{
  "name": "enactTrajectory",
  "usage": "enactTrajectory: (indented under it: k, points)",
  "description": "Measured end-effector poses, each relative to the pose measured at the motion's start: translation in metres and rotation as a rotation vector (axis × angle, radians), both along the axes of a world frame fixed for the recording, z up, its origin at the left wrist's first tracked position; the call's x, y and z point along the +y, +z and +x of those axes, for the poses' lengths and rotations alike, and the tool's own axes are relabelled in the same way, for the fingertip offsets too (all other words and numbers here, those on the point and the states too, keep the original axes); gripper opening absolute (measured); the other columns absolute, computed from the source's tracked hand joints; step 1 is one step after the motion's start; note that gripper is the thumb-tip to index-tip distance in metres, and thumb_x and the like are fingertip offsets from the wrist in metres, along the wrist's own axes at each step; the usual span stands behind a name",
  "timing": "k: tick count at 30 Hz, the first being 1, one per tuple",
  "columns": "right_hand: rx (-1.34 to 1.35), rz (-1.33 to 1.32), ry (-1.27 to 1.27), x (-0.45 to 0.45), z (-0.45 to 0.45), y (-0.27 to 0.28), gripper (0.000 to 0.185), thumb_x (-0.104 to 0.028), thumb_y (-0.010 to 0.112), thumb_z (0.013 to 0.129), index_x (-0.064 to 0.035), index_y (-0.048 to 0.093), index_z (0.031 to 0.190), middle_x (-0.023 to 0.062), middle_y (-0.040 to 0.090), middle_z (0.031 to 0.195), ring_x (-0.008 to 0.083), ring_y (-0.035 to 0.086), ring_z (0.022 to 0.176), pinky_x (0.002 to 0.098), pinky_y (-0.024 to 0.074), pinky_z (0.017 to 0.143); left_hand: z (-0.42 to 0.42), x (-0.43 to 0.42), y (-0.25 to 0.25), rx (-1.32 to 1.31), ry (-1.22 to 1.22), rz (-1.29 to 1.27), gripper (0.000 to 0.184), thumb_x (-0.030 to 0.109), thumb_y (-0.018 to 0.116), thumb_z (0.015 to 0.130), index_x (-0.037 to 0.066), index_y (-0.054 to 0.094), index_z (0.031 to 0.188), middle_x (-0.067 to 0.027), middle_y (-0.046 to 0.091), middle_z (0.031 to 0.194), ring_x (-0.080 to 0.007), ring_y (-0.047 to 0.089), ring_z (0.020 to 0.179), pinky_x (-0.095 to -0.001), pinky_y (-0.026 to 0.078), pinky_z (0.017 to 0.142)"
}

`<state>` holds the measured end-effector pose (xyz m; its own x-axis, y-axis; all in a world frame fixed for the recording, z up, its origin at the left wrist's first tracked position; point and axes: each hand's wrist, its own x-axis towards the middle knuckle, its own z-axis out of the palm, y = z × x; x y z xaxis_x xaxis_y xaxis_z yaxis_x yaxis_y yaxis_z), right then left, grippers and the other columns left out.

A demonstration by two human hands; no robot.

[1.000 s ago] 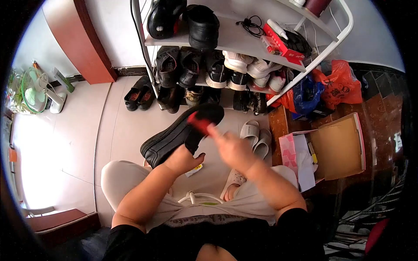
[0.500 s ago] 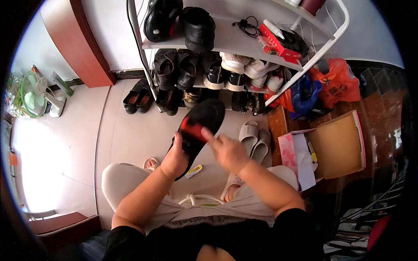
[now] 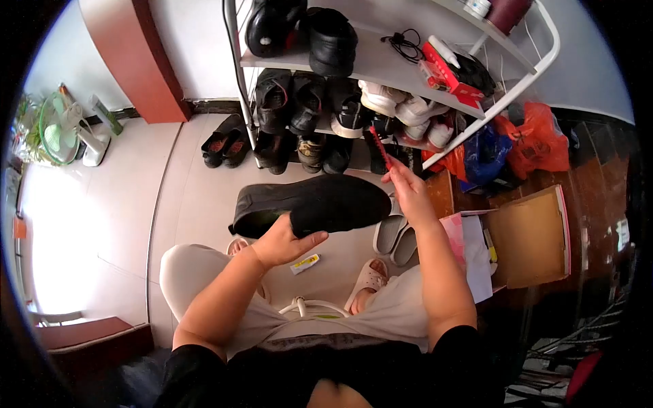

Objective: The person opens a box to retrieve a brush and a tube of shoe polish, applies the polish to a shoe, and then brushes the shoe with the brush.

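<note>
A black slip-on shoe is held up over the floor in front of my knees, its toe to the right and its opening at the lower left. My left hand grips it by the edge near the opening, with the thumb along the near side. Just beyond the toe, my right hand pinches a narrow red-and-black brush, pointing up and away. The brush is apart from the shoe. A small yellow-and-white tube or packet lies on the floor below the shoe.
A white shoe rack ahead holds several shoes and a red box. Grey slippers lie beyond my right foot. To the right are an open cardboard box and plastic bags. A fan stands left.
The shoe has turned from sole-up and slanting to nearly level with its upper showing. My right hand has moved away from the sole, up and right, with the brush.
</note>
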<state>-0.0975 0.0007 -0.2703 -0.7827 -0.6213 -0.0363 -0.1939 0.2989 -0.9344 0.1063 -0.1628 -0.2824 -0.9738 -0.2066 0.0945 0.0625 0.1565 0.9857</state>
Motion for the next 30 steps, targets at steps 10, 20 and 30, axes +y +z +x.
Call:
enactTrajectory:
  k: [10, 20, 30]
  points:
    - [0.712, 0.192, 0.622, -0.005, 0.072, 0.018, 0.036, -0.021, 0.059, 0.079, -0.0210, 0.056, 0.115, 0.0089, 0.053, 0.063, 0.0285, 0.055, 0.056, 0.0379, 0.0460, 0.054, 0.007, 0.012, 0.005, -0.375, -0.355, -0.818, 0.062, 0.057, 0.060, 0.071, -0.004, 0.061, 0.070, -0.0218, 0.059, 0.066, -0.0365, 0.060, 0.066, -0.0390, 0.049, 0.065]
    - [0.159, -0.114, 0.453, -0.031, 0.038, -0.016, 0.061, -0.043, 0.056, 0.083, -0.0039, 0.041, 0.128, 0.0035, 0.059, 0.097, 0.0087, 0.050, 0.062, 0.0263, 0.0428, 0.055, 0.007, 0.026, -0.008, -0.205, -0.573, -0.855, 0.062, 0.057, 0.059, 0.070, -0.005, 0.061, 0.063, -0.0203, 0.058, 0.063, -0.0379, 0.058, 0.065, -0.0414, 0.048, 0.069]
    - [-0.517, 0.005, 0.553, -0.037, 0.045, -0.020, 0.068, -0.052, 0.057, 0.079, -0.0067, 0.041, 0.127, 0.0047, 0.057, 0.105, 0.0109, 0.054, 0.093, 0.0208, 0.0450, 0.072, 0.010, 0.014, 0.018, -0.016, -0.527, -1.121, 0.047, 0.043, 0.068, 0.066, 0.001, 0.064, 0.086, -0.0138, 0.059, 0.089, -0.0284, 0.055, 0.093, -0.0433, 0.039, 0.086]
